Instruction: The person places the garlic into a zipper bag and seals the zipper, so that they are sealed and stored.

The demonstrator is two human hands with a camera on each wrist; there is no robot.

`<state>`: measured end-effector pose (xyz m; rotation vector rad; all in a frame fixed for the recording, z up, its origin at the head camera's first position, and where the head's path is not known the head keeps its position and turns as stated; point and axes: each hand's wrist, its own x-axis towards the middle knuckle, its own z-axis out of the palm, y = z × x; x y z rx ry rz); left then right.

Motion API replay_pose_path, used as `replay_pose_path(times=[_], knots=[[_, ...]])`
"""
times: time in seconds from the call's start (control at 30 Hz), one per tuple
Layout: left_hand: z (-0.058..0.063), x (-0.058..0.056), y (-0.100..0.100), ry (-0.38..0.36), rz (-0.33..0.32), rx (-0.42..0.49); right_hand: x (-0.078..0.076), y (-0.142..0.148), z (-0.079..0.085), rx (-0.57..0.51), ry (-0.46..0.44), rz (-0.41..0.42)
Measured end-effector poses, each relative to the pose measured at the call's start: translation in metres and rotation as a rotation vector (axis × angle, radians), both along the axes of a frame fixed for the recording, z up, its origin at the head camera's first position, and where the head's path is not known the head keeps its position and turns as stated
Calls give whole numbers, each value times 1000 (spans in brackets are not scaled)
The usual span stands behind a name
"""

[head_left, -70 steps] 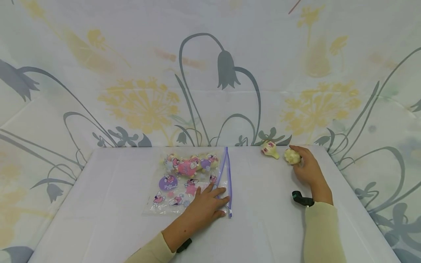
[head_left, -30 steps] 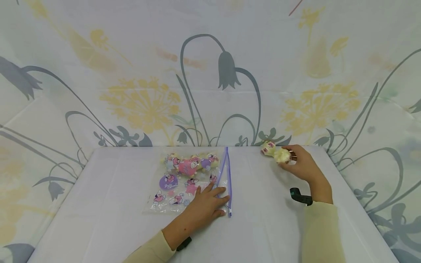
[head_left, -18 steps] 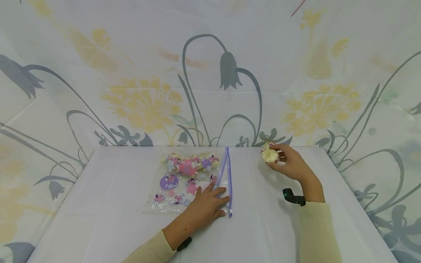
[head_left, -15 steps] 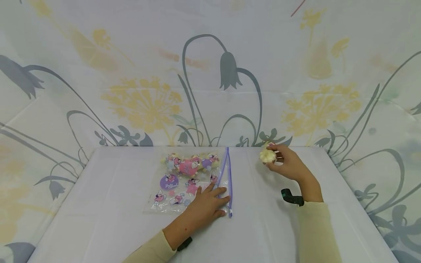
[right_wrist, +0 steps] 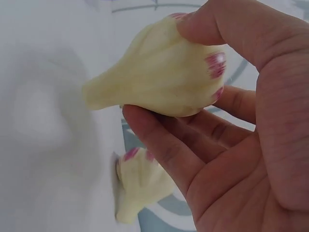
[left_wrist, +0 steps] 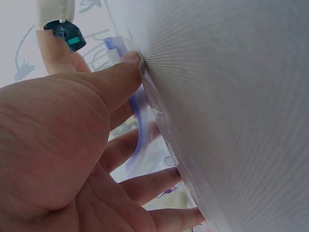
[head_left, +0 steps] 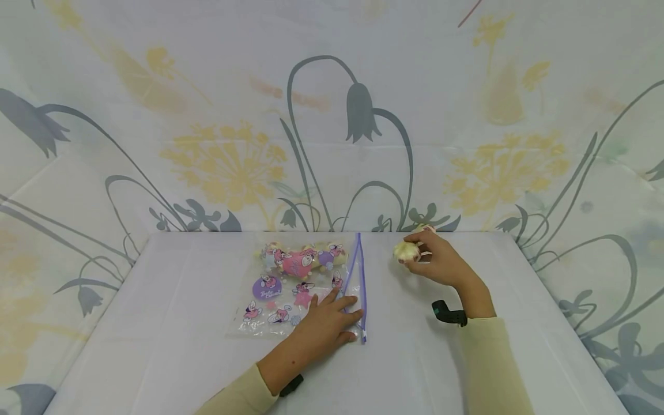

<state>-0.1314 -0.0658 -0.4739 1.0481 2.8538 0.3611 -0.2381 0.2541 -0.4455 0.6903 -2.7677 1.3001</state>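
Between thumb and fingers, my right hand [head_left: 438, 260] pinches a garlic bulb [right_wrist: 159, 67], pale with purple-pink patches, held above the white table. A second garlic bulb [right_wrist: 142, 181] lies at the table's back edge, mostly hidden behind the right hand in the head view. My left hand [head_left: 324, 325] rests with spread fingers on a clear zip bag [head_left: 244, 323] printed with pink and purple cartoon figures. The purple zip edge [head_left: 363, 288] faces right, its two strips parted in a narrow wedge. Several pale bulbs [head_left: 339, 258] show through the bag's far end.
A white cloth covers the table [head_left: 171, 311]. A floral curtain [head_left: 321, 173] rises straight behind its back edge. Black wrist cameras sit on both wrists, the right one [head_left: 448, 313] standing out toward the table's middle.
My right hand has taken hold of the nearer garlic bulb, lifted it and carried it left, past the second bulb toward the bag. The left hand has stayed on the bag.
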Motion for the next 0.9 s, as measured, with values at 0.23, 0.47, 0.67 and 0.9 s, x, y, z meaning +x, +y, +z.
replay_pose_path(times=[0.23, 0.47, 0.67, 0.9], knots=[[0, 1, 0, -6, 0, 1, 1, -14, -1, 19, -25, 26], [1, 1, 0, 1, -1, 1, 1, -25, -1, 56, 2, 79], [1, 1, -1, 7, -4, 4, 2, -35, -2, 98, 11, 80], [2, 1, -1, 0, -4, -2, 3, -49, -10, 128, -20, 99]])
